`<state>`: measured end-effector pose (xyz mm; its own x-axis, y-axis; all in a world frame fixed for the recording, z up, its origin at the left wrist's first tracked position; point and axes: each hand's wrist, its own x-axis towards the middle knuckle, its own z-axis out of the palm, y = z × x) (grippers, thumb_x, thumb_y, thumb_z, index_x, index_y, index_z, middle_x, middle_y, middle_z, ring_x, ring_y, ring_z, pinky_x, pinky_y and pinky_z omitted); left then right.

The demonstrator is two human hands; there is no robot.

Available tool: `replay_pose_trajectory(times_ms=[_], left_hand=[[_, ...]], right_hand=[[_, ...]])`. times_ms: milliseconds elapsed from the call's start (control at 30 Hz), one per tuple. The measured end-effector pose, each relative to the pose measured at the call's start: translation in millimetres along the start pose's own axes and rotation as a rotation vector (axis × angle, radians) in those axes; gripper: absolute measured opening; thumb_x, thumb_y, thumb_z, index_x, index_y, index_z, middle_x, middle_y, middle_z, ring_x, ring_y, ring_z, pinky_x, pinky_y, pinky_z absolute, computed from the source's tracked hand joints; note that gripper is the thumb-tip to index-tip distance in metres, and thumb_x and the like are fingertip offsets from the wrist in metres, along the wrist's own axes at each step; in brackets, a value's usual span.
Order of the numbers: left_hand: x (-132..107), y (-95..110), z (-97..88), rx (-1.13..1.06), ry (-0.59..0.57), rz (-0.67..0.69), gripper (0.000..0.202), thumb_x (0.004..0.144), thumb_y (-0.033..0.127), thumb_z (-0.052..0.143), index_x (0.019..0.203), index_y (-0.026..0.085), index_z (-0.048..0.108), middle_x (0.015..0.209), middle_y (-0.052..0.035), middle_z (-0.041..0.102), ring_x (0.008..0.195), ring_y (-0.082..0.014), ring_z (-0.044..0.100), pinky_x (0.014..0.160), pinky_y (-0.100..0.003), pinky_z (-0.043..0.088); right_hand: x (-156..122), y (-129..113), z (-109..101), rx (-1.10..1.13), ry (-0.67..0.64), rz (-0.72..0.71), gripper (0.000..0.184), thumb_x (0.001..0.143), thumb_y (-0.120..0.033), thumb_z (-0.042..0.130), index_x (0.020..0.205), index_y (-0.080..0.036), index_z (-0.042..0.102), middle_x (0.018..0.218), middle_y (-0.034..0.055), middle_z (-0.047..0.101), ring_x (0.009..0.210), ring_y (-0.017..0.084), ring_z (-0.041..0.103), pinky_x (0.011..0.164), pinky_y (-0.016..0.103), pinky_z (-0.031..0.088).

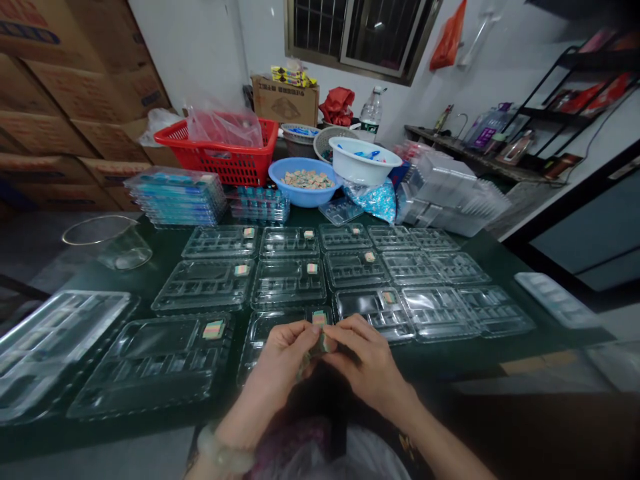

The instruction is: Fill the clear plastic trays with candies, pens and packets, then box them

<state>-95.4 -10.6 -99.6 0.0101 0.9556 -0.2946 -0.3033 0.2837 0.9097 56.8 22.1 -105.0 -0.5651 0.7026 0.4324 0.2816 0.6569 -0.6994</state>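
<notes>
My left hand (285, 350) and my right hand (363, 347) meet low in the middle, over the near edge of a clear plastic tray (257, 327). Fingers of both hands are closed around small pale striped pieces (327, 343); how many is partly hidden by the fingers. Just beyond the fingertips, a pastel-striped block (319, 319) lies in that tray's upper right compartment. Similar striped blocks sit in several other trays, such as the near left tray (170, 327), whose block (214, 329) is at its upper right.
Rows of clear trays (440, 313) cover the dark green table (395, 367). Behind them are a blue basin (305, 200) of small pieces, a white basin (367, 175), a red basket (215, 160) and stacked clear packs (177, 200). A clear round container (113, 247) stands left.
</notes>
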Motion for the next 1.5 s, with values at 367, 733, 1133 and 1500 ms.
replay_pose_trajectory(times_ms=[367,733,1133,1500], left_hand=[[-2.4,3.2,2.9,0.38,-0.01,0.121,0.03,0.079,0.041,0.051,0.07,0.014,0.06,0.047,0.0039,0.041,0.042,-0.0066,0.034,0.04,-0.02,0.023],[-0.9,2.5,2.3,0.347,-0.052,0.172,0.025,0.075,0.033,0.06,0.093,0.015,0.064,0.059,0.0015,0.05,0.047,-0.0065,0.038,0.043,-0.019,0.029],[11.7,-1.7,19.1,-0.204,-0.022,-0.188,0.021,0.071,0.032,0.065,0.068,0.012,0.065,0.061,-0.001,0.053,0.047,-0.0036,0.04,0.042,-0.014,0.028],[8.7,-4.8,31.7,0.041,0.06,-0.03,0.025,0.072,0.035,0.064,0.089,0.017,0.066,0.056,0.001,0.052,0.044,-0.0037,0.034,0.04,-0.015,0.023]], right_hand=[[-5.2,-0.5,2.5,-0.261,-0.004,-0.011,0.03,0.088,-0.019,0.045,0.117,-0.02,0.051,0.081,0.0052,0.054,0.076,0.017,0.047,0.074,0.035,0.042],[-4.3,-5.4,-9.7,0.285,0.133,0.277,0.02,0.078,-0.016,0.058,0.096,-0.024,0.06,0.083,-0.0009,0.058,0.073,0.012,0.053,0.067,0.023,0.043],[-5.6,-4.3,-19.0,0.369,0.2,0.264,0.021,0.081,-0.016,0.053,0.1,-0.023,0.057,0.087,0.0001,0.056,0.076,0.011,0.052,0.068,0.022,0.042],[-16.7,-0.2,-23.6,0.266,0.302,0.203,0.032,0.081,-0.016,0.053,0.11,-0.028,0.053,0.094,0.0004,0.057,0.085,0.013,0.053,0.074,0.022,0.042]])
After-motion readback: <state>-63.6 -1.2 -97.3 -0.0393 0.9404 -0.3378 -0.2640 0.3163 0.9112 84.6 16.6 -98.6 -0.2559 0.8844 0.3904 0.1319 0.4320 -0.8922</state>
